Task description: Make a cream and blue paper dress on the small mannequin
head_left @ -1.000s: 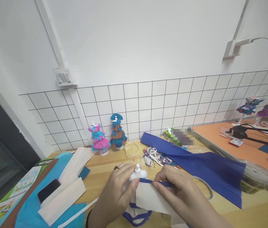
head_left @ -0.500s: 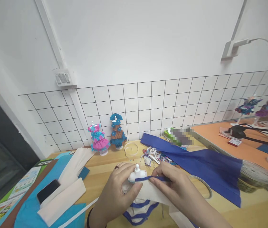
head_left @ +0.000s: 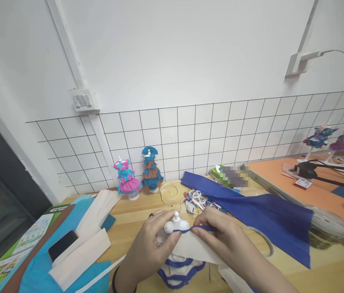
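Note:
A small white dress form [head_left: 177, 225] stands upright in front of me, wearing a tiered white skirt with blue edges [head_left: 180, 273]. My left hand [head_left: 153, 246] is closed around its left side, the thumb pressing a blue-edged white paper strip [head_left: 195, 246] against its chest. Between thumb and fingertips, my right hand [head_left: 225, 238] pinches the blue edge of that strip, just right of the form. The strip hangs over the upper skirt. The form's lower part is hidden.
Two dressed forms, one pink and blue [head_left: 127, 179], one brown and blue [head_left: 151, 171], stand by the wall. Paper scraps [head_left: 198, 199] and a blue paper sheet [head_left: 269, 215] lie behind my right hand. At left are a phone [head_left: 63, 245] and pale folded paper [head_left: 80, 258].
The blue edge now runs across the front of the form's chest, with my left thumb on it. My right hand keeps its pinch and has barely shifted.

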Demonstrator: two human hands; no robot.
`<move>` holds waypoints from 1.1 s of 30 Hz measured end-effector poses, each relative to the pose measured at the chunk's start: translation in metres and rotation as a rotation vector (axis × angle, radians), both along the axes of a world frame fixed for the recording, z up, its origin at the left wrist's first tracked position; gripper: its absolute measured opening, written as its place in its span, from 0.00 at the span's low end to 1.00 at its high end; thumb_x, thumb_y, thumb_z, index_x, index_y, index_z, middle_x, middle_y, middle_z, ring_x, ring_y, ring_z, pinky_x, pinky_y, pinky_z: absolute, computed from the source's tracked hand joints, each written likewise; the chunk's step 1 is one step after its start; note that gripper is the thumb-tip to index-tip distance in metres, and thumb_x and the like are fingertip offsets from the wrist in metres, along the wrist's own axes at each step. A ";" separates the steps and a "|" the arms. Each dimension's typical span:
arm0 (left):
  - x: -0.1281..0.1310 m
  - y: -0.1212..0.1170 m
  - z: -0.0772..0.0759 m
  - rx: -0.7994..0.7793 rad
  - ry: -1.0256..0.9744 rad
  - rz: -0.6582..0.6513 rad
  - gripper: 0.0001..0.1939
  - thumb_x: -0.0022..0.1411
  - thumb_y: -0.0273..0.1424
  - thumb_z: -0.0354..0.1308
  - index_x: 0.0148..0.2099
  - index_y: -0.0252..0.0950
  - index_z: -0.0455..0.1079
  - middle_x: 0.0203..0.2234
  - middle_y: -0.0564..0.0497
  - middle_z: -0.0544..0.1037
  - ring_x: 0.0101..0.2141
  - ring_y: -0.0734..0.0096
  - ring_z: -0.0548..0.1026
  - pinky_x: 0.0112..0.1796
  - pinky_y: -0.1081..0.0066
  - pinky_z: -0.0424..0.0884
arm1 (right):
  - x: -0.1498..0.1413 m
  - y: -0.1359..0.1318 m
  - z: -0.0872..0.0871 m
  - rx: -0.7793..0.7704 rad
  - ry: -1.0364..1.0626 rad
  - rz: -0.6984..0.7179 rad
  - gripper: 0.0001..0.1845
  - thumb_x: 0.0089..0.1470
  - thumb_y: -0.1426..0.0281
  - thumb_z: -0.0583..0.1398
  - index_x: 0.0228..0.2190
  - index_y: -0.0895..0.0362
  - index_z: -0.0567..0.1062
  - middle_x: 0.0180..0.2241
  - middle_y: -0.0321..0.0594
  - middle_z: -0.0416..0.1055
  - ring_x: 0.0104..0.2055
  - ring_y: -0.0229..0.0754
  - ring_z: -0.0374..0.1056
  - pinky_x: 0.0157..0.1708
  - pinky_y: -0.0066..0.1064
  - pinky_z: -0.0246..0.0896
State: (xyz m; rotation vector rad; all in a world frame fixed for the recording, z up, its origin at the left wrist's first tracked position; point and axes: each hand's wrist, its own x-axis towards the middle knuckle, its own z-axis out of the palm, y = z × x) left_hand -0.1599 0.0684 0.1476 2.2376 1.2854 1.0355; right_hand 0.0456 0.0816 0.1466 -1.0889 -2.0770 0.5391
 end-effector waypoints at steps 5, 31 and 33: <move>-0.002 0.002 -0.005 -0.168 -0.172 0.011 0.13 0.58 0.33 0.53 0.47 0.38 0.63 0.44 0.45 0.74 0.45 0.63 0.72 0.44 0.66 0.69 | 0.003 -0.002 -0.002 0.068 -0.037 0.033 0.07 0.57 0.69 0.54 0.29 0.55 0.70 0.29 0.37 0.68 0.31 0.38 0.65 0.31 0.28 0.59; -0.008 0.011 -0.014 -0.304 -0.324 -0.071 0.12 0.59 0.36 0.53 0.44 0.39 0.62 0.43 0.47 0.72 0.44 0.65 0.70 0.43 0.69 0.65 | -0.002 -0.001 -0.008 0.312 0.030 0.054 0.06 0.57 0.73 0.55 0.29 0.57 0.71 0.27 0.37 0.67 0.28 0.36 0.63 0.27 0.25 0.55; -0.008 0.011 -0.013 -0.310 -0.334 -0.087 0.12 0.59 0.36 0.53 0.44 0.39 0.63 0.45 0.47 0.72 0.46 0.65 0.69 0.44 0.70 0.65 | -0.002 0.001 -0.008 0.295 0.031 0.058 0.06 0.58 0.72 0.54 0.30 0.57 0.71 0.27 0.38 0.67 0.29 0.36 0.63 0.27 0.26 0.56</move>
